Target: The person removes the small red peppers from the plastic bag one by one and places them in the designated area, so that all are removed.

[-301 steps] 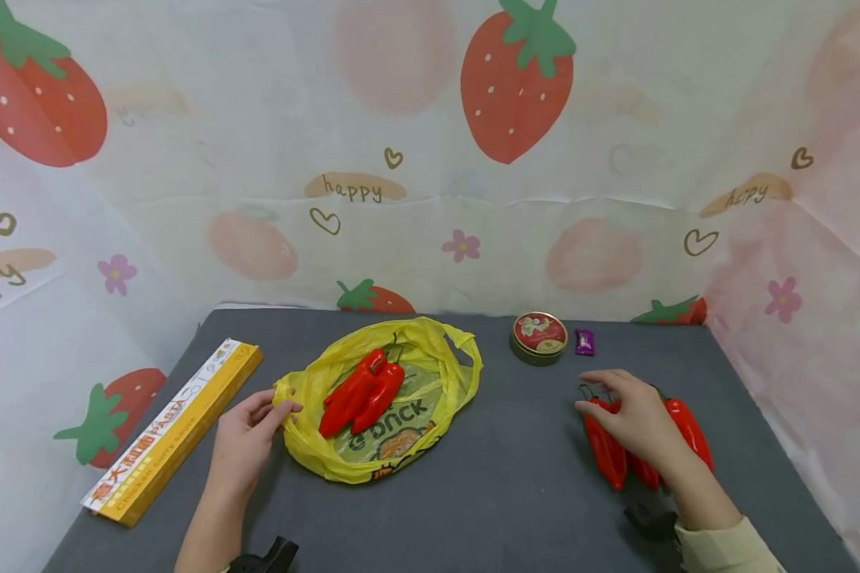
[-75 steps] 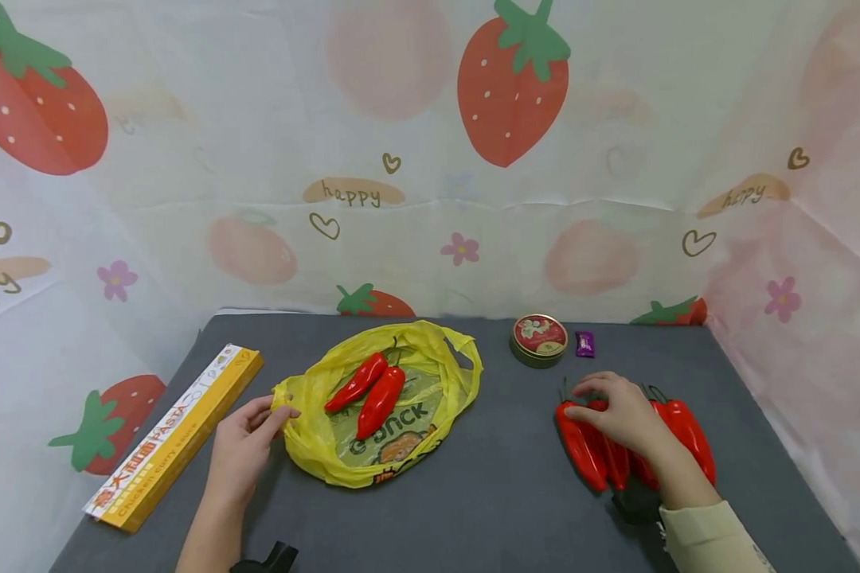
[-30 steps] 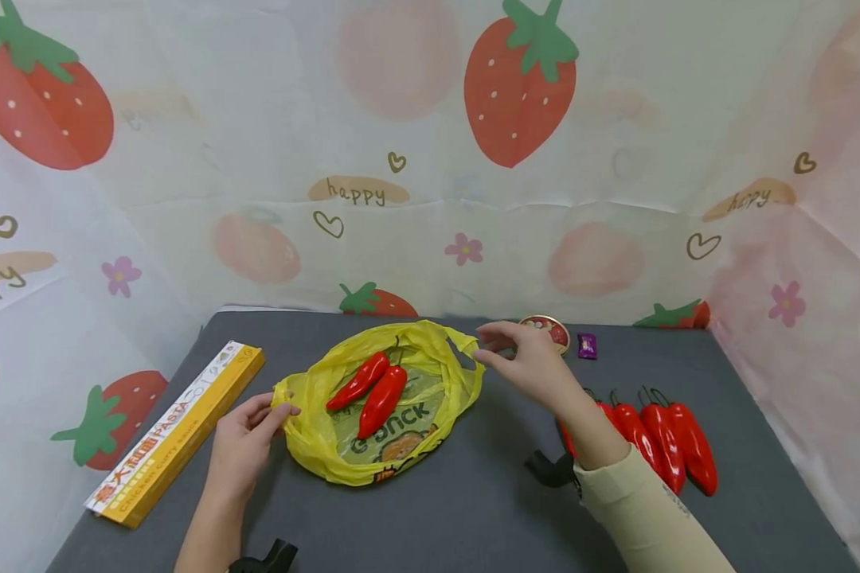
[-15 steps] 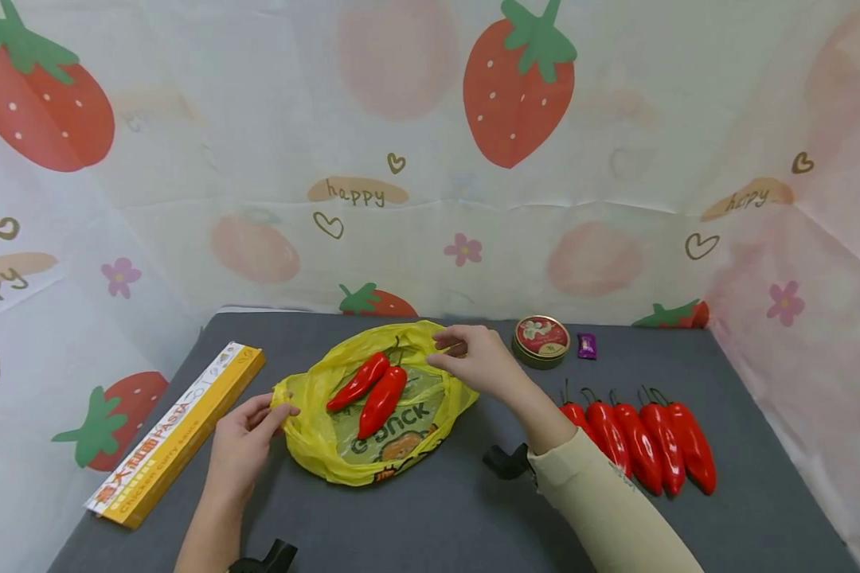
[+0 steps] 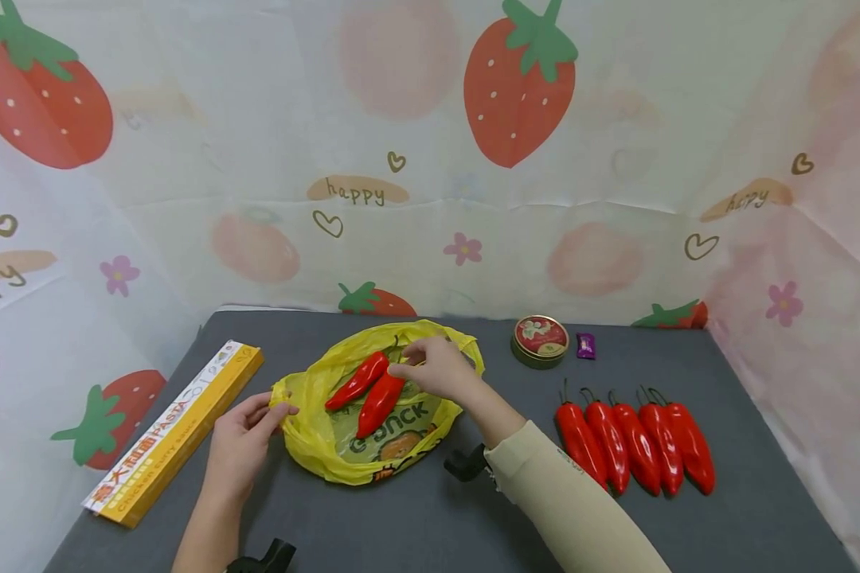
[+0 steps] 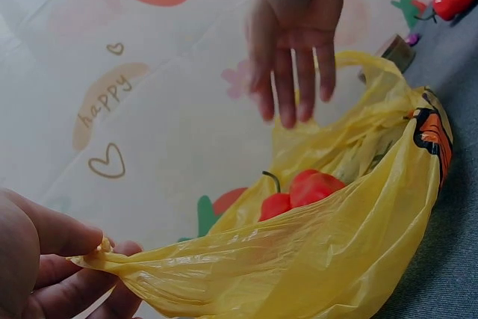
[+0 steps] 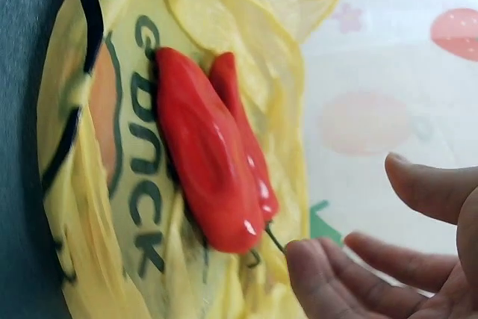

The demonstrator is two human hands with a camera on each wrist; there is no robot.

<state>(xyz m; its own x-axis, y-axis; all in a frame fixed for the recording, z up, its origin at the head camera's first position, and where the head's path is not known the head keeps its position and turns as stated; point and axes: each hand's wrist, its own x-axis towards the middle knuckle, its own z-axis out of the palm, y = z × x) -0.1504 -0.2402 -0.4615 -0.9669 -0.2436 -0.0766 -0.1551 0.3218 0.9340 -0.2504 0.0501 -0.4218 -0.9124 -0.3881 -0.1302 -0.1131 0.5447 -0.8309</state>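
Note:
My left hand (image 5: 244, 434) pinches the left edge of a yellow plastic bag (image 5: 304, 446), which lies spread with its mouth up; the left wrist view shows the bag edge (image 6: 216, 267) stretched from thumb and fingers. Inside lie two red chili peppers, a front one (image 5: 380, 407) and a back one (image 5: 358, 382), side by side with dark stems. My right hand (image 5: 440, 368) hovers over the bag's right side, by the stem ends. In the right wrist view its fingers (image 7: 321, 270) are apart and hold nothing, close to the stems of the peppers (image 7: 209, 155).
Several red chili peppers (image 5: 641, 450) lie in a row at the right, stems toward the back. A round red tin (image 5: 540, 338) and a small purple wrapped sweet (image 5: 585, 345) stand behind. Left of the bag lies a yellow pasta box (image 5: 179, 434).
My right hand has moved left from the pepper row to above the bag. The row now reaches further left than ten seconds ago. The left hand stays on the bag edge.

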